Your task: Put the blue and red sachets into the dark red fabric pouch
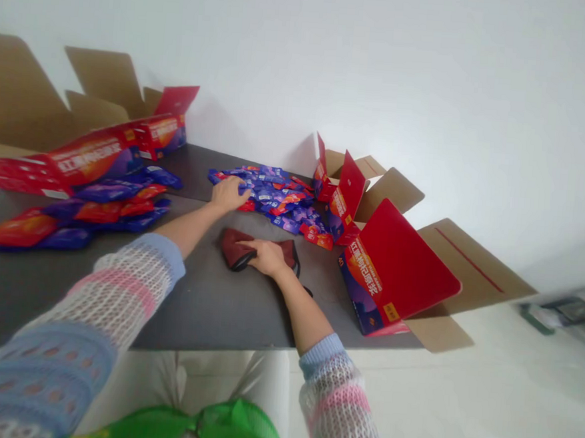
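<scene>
My left hand is at the near left edge of a heap of blue, purple and red sachets. Its fingers curl in around a bit of blue sachet, their tips partly hidden. Closer to me, my right hand is closed on a soft brown pouch with black edging, which lies on the dark grey table. A black cord or strap shows beside my right wrist.
Larger blue and red packets lie in a stack on the left. Behind them stand open red cartons with brown flaps raised. Several more open cartons line the right side, one at the table's edge. A white wall rises behind.
</scene>
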Demonstrator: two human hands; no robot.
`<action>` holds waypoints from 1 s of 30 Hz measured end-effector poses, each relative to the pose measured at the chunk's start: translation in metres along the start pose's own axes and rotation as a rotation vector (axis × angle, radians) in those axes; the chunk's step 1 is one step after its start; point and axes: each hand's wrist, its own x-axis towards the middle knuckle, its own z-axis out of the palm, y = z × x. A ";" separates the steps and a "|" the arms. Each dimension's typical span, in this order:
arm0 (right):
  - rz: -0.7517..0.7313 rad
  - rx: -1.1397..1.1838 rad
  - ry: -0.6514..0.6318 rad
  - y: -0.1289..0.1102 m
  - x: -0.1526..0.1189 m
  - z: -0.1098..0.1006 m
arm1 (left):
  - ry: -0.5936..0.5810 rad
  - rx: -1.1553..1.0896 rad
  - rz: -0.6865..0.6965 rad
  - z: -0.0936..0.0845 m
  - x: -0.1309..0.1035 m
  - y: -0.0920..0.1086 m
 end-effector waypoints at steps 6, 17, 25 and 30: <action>-0.047 0.057 0.000 0.004 0.000 -0.003 | -0.282 0.296 0.298 0.016 0.019 0.014; -0.034 0.069 -0.012 0.004 0.000 -0.006 | -0.200 0.348 0.180 0.011 -0.007 0.053; -0.062 0.100 0.020 0.007 0.000 -0.003 | -0.072 0.229 0.016 -0.031 -0.033 0.027; -0.128 0.072 0.093 0.008 0.000 -0.003 | -0.112 -0.548 -0.404 -0.054 -0.062 -0.002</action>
